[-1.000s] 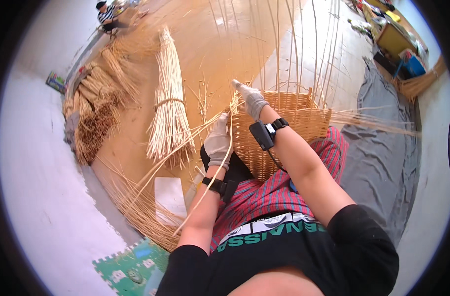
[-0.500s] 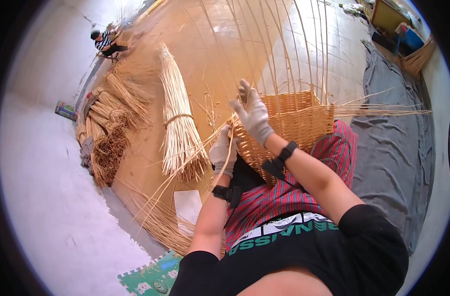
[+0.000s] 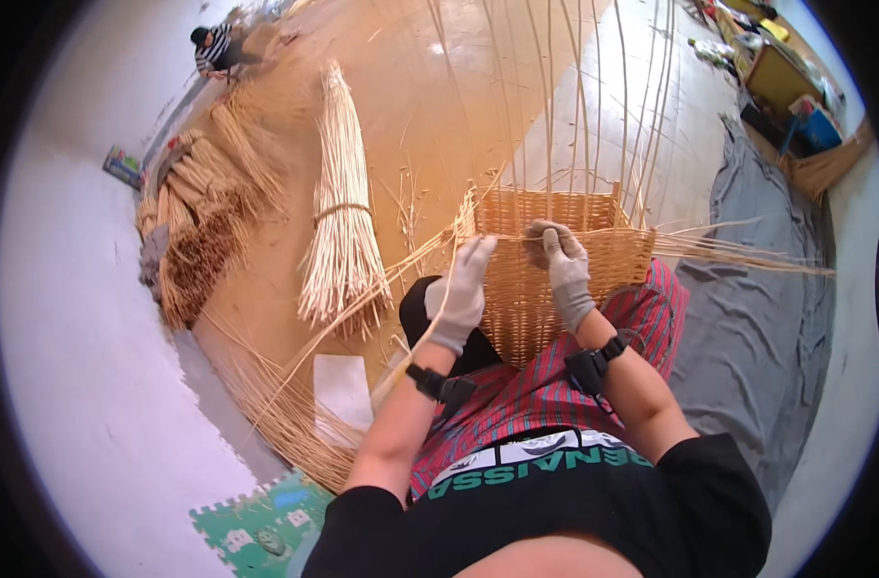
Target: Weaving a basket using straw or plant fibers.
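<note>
A woven wicker basket (image 3: 516, 308), with tall upright stakes and loose strands sticking out sideways, rests in my lap on red striped cloth (image 3: 651, 318). My gloved left hand (image 3: 457, 294) is closed at the basket's upper left, fingertips on a pale strand (image 3: 512, 237). My gloved right hand (image 3: 564, 262) pinches that strand against the basket's near side, a little to the right of my left hand. More long strands (image 3: 381, 279) run from the left corner down to the lower left.
A tied bundle of pale rods (image 3: 338, 202) lies left, beyond it piled bundles (image 3: 194, 231) by the wall. A co-worker (image 3: 218, 53) sits at the far left. A grey cloth (image 3: 738, 376) spreads right, clutter (image 3: 781, 77) behind. A foam mat (image 3: 261, 520) is at lower left.
My right hand has come down from the top left corner, opened briefly, and now pinches a strand farther right. My left hand has shifted slightly rightward along the basket's near side.
</note>
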